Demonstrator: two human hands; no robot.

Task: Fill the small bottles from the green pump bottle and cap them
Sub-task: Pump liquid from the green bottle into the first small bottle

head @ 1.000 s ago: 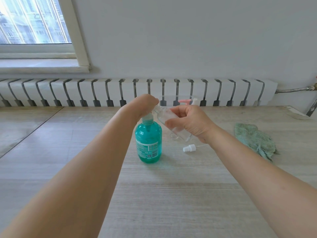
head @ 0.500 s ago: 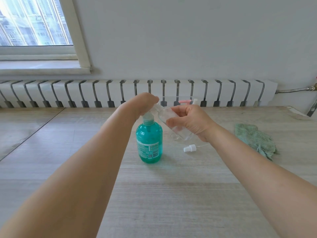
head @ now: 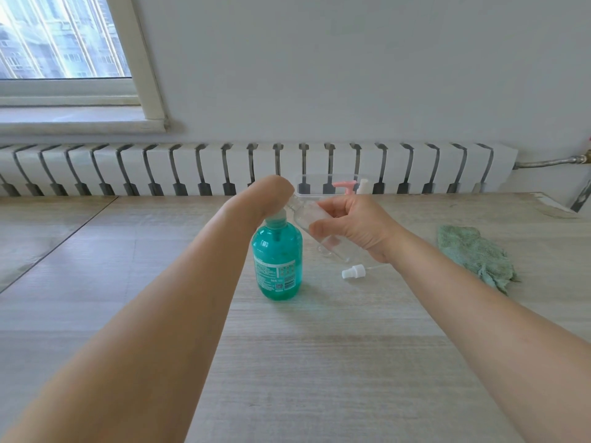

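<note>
Standing upright near the middle of the wooden table, the green pump bottle has its label turned toward the person. Their left hand is bent over the pump head and rests on top of it; the fingers fold away from me, so I cannot tell whether they grip it or just press on it. Just to the right, the right hand is wrapped around a small clear bottle, held tilted with its open neck up against the pump's spout and its base slanting down toward the table. On the tabletop just below that hand lies a white spray cap, its thin tube trailing to the right. Behind the hands, by the table's far edge, sits a clear container with a pink pump top and a white one showing above it. Farther right a green cloth lies crumpled on the wood. A white radiator runs along the wall, under a window.
</note>
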